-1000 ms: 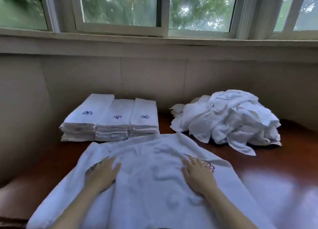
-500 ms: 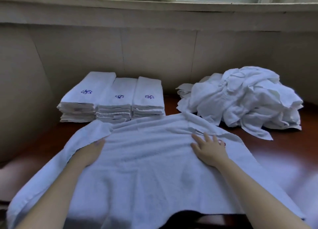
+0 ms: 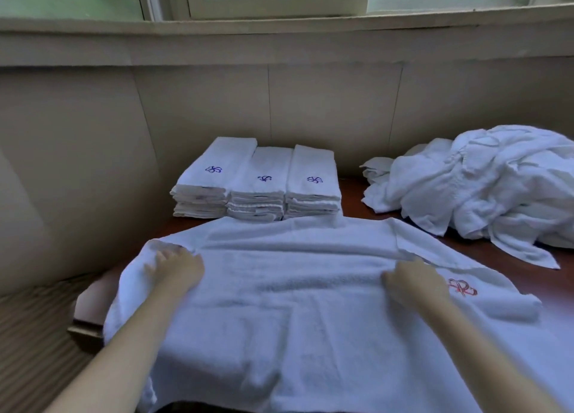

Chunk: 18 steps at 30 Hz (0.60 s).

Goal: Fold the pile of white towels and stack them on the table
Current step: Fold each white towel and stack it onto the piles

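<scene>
Towel point(image 3: 310, 307) flat on bench point(image 3: 93, 297): left hand point(image 3: 174, 268), right hand point(image 3: 416, 283) slid outward to ends; left fingers flat, right grip cannot tell; smoothing likely done, fold next.

The spread towel point(image 3: 310, 304) is white with a red embroidered emblem point(image 3: 462, 288). The three folded stacks point(image 3: 257, 195) are white, each topped by a blue-violet flower motif point(image 3: 213, 169); the crumpled pile point(image 3: 484, 189) is plain white. The desk point(image 3: 352, 204) is reddish-brown.

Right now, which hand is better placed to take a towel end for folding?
Left, probably: left hand lies at the left end of the spread towel; right hand sits inboard of the red embroidery, short of its end.
</scene>
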Each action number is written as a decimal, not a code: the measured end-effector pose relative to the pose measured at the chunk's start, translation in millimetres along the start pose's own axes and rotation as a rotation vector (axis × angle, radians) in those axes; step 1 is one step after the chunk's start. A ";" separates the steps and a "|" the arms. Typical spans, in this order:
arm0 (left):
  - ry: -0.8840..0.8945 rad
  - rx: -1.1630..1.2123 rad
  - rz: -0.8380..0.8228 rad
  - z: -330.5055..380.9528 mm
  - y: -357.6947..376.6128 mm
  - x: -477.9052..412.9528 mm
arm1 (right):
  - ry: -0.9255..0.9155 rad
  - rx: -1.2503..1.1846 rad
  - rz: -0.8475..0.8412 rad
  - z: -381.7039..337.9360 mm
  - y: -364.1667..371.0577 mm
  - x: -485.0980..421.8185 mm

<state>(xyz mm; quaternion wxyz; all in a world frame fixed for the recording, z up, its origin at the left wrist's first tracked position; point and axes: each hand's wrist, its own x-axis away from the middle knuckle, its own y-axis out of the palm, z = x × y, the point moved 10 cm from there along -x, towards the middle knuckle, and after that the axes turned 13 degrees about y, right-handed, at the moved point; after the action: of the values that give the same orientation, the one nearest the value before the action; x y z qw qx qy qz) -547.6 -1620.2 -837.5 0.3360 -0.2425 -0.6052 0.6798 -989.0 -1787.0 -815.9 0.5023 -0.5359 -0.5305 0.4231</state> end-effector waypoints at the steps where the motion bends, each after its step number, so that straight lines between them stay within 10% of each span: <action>1: 0.075 0.024 -0.015 27.3 7.5 0.4 | -0.117 -0.048 -0.009 -21.7 4.2 5.5; 4: 0.422 0.054 -0.073 120.1 35.0 7.8 | -0.409 -0.026 -0.113 -76.8 32.6 21.3; 8: 0.530 0.069 0.043 146.7 32.5 -0.7 | -0.343 0.005 -0.051 -82.9 37.4 -8.6; 18: -0.041 0.106 0.418 23.2 -30.0 -39.3 | -0.214 0.075 0.241 -119.8 -0.4 -62.2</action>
<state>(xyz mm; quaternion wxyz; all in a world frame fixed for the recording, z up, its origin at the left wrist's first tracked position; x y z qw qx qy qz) -533.9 -1663.7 -807.5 0.1878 -0.3308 -0.5118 0.7703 -875.7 -1859.5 -804.0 0.4085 -0.5284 -0.4966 0.5544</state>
